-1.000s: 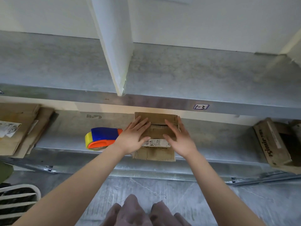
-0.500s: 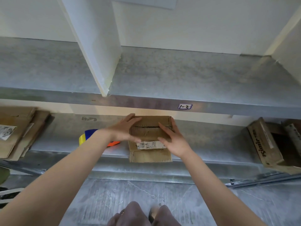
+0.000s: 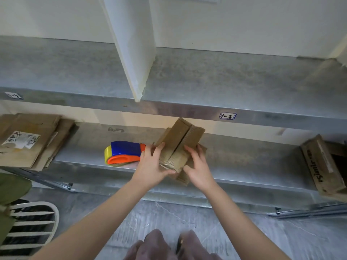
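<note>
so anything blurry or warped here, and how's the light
Head view: cardboard box, left hand and right hand sharp; knees at the bottom edge smeared; upper shelf slants under the wide lens; warm glow on the wall beneath it, no glare.

I read the small corrugated cardboard box [image 3: 180, 145] as plain tan, its cut edges finely ribbed. The plastic tape dispenser [image 3: 124, 152] is royal blue on top, orange below and yellow at its end. The metal shelf [image 3: 253, 158] is mottled grey, a speckled galvanised sheen. Its small edge sticker [image 3: 227, 116] is white and blue-bordered, with dark handwriting. The flattened cardboard stack [image 3: 37, 152] is brown under a white, black-scribbled label, and the open brown carton [image 3: 317, 166] carries black lettering.
</note>
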Motion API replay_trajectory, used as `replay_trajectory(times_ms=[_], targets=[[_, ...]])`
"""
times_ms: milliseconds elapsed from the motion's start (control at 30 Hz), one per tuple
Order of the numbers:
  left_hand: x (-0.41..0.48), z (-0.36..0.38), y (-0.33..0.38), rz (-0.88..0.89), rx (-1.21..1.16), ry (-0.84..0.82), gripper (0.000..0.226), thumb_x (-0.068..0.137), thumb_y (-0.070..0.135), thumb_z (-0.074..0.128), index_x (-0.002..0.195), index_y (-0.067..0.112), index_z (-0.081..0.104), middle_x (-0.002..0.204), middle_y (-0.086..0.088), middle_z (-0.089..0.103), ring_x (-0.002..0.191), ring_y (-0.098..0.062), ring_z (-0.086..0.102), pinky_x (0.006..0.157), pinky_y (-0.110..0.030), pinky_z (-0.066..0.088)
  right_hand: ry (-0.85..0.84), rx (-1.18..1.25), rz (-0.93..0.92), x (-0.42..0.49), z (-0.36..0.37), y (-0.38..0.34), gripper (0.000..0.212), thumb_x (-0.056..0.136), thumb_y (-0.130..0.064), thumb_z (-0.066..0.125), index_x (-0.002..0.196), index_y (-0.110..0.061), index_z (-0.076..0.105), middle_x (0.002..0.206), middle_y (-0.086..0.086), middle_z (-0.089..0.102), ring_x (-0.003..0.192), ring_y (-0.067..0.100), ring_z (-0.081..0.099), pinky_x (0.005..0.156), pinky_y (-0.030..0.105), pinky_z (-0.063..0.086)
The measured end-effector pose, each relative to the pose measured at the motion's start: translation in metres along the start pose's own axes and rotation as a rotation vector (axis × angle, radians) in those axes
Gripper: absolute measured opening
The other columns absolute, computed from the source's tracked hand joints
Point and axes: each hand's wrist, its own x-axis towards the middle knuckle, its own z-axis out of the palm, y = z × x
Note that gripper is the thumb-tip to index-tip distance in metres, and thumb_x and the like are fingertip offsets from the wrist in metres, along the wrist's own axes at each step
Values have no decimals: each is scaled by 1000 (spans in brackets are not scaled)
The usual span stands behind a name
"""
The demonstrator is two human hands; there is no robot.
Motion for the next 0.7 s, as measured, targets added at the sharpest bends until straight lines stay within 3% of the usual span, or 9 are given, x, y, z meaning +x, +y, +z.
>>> replay_trajectory(times_ms=[67, 133, 200, 300, 400, 567, 700], targets=[[-3, 0, 1, 57, -31, -43, 92, 68, 52, 79, 145, 29, 33, 134, -4, 34, 122, -23, 45, 103, -36, 42, -120, 63, 16, -1, -10, 5, 86, 73, -24, 75, 148, -33, 34, 161, 0, 8, 147, 8, 10, 108, 14, 14], [-9, 5, 3, 98, -73, -99, 88, 72, 47, 78, 146, 27, 34, 130, 0, 34, 120, -16, 45, 103, -25, 38, -193, -47, -41, -1, -17, 12, 101, 66, -36, 86, 150, -35, 30, 161, -2, 4, 145, 4, 5, 113, 19, 14], [-10, 13, 4, 118, -106, -100, 85, 76, 42, 77, 147, 25, 33, 133, -1, 31, 121, -13, 41, 106, -23, 35, -80, -164, -107, 2, -18, 20, 97, 67, -34, 87, 148, -31, 35, 160, 4, 13, 146, 10, 13, 118, 27, 18], [6, 17, 6, 103, -166, -41, 76, 79, 30, 77, 145, 22, 39, 143, -9, 31, 131, -19, 36, 113, -29, 31, 180, -147, -114, 5, -19, 25, 78, 69, -25, 86, 138, -19, 50, 141, 10, 40, 128, 24, 47, 112, 37, 36], [22, 14, 6, 116, -177, -70, 68, 82, 22, 74, 143, 22, 43, 147, -10, 34, 135, -25, 37, 113, -29, 31, 234, -187, -123, 9, -19, 22, 65, 75, -21, 81, 133, -12, 53, 129, 11, 52, 114, 26, 57, 103, 33, 43], [33, -1, 3, 129, -72, -225, 69, 90, 31, 65, 149, 35, 29, 157, 0, 21, 140, -21, 32, 112, -30, 29, 217, -277, -121, 7, -17, 18, 65, 83, -28, 74, 139, -13, 46, 135, 10, 48, 120, 27, 53, 97, 33, 43], [27, -17, -5, 215, 178, -218, 77, 89, 57, 53, 152, 39, 12, 160, 6, 15, 146, -19, 18, 115, -42, 28, 253, -471, -157, -3, -22, 21, 65, 87, -52, 57, 143, -25, 40, 146, 1, 41, 137, 26, 32, 105, 43, 41]])
